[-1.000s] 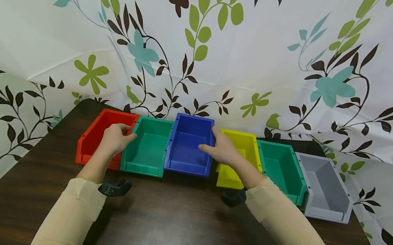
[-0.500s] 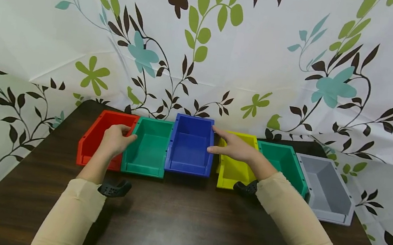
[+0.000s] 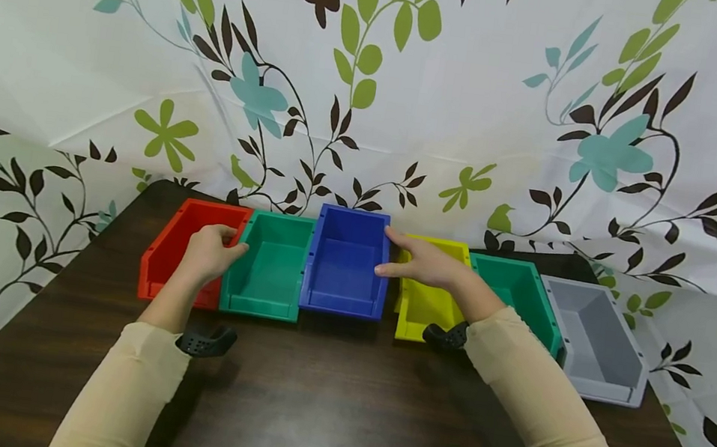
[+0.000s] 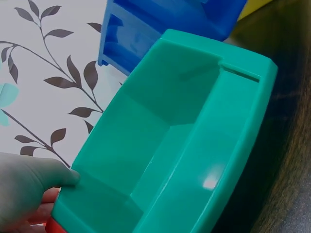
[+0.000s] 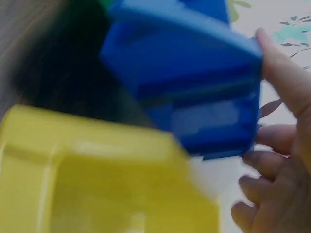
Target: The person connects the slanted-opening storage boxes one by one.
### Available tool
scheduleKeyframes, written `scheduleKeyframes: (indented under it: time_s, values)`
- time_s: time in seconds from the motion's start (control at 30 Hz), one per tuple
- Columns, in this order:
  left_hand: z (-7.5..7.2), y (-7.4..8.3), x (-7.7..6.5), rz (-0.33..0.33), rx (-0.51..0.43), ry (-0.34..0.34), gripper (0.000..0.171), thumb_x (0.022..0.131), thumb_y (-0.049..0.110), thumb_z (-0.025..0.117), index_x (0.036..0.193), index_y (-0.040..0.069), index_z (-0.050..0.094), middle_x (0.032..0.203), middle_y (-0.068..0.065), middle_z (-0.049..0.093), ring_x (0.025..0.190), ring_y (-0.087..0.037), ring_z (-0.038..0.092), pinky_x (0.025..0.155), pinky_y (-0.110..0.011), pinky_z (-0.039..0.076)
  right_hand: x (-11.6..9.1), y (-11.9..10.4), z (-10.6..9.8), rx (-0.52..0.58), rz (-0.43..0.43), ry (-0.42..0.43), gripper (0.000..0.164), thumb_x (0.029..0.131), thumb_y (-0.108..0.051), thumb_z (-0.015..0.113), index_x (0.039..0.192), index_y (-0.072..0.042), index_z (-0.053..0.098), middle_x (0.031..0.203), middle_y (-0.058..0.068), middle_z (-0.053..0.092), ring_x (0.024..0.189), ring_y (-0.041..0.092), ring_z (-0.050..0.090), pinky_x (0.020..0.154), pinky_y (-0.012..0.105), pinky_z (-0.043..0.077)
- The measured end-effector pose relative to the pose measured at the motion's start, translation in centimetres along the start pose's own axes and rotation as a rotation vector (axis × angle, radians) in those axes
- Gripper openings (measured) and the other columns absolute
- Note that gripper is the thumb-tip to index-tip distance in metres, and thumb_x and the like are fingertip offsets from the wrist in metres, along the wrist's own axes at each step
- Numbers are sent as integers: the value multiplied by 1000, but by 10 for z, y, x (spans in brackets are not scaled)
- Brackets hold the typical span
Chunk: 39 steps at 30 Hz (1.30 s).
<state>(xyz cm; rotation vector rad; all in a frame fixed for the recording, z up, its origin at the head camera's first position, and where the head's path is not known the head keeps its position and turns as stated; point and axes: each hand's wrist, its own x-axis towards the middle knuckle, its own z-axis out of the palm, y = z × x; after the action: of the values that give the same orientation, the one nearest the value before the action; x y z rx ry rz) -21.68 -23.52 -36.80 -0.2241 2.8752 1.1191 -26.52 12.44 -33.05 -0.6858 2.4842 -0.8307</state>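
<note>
My left hand pinches the side walls where the red bin and the left green bin meet. Seen from the left wrist, the thumb reaches over the green rim and the fingers are behind it on the red side. At the right wall of the blue bin, my right hand is spread, thumb and forefinger apart and their tips right at the edge. In the right wrist view its other fingers are loosely bent with nothing between them. The yellow bin lies partly beneath this hand.
Another green bin and a grey bin continue the row to the right. All stand at the back of a dark wooden table, before a leaf-patterned white cloth. A gap separates the blue and yellow bins.
My right hand has shifted right, its thumb going from over the blue bin's inside to its right wall. The left hand keeps its place and the bins stand as before.
</note>
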Motion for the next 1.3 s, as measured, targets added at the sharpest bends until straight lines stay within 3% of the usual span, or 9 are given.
scheduleKeyframes:
  time_s: [0.13,0.27,0.4,0.53,0.7,1.03,1.3]
  values:
    - [1,2,0,-5,6,-2,54,96,21,51,137,-11,40,139,-30,43,122,-44,45,97,-52,46,3,-15,5,-145,17,24,93,83,-55,62,152,-14,15,159,16,9,146,33,11,116,52,19]
    - [2,3,0,-20,11,10,54,96,22,52,137,-11,40,139,-30,43,122,-44,46,97,-52,46,12,-33,15,-286,21,111,93,82,-60,59,152,-12,20,157,22,7,146,37,7,116,54,16]
    - [2,3,0,-36,18,10,54,96,22,52,137,-10,40,139,-30,43,122,-44,46,96,-51,47,22,-49,24,-280,-50,157,85,85,-61,55,150,-14,26,159,14,10,147,31,10,117,52,16]
    - [2,2,0,-41,19,14,54,96,22,52,137,-10,40,139,-30,44,121,-44,46,96,-51,47,31,-61,33,-234,-160,102,77,88,-58,54,149,-17,30,159,4,15,147,25,14,117,47,19]
    - [3,1,0,-45,13,13,54,96,24,53,137,-9,41,140,-29,44,121,-43,46,96,-51,47,40,-70,44,-262,-241,59,77,86,-55,58,148,-15,33,157,1,22,147,21,14,117,41,20]
    - [1,2,0,-20,-1,20,54,96,23,52,137,-9,41,138,-29,45,120,-44,47,95,-52,47,41,-76,58,-388,-252,49,80,85,-54,60,146,-10,34,157,3,22,146,20,16,117,39,20]
    - [1,0,0,-25,-1,13,55,96,25,51,137,-9,40,139,-29,44,120,-44,46,94,-52,48,41,-71,63,-351,-265,63,76,87,-47,62,147,-10,32,157,3,21,146,20,16,117,38,20]
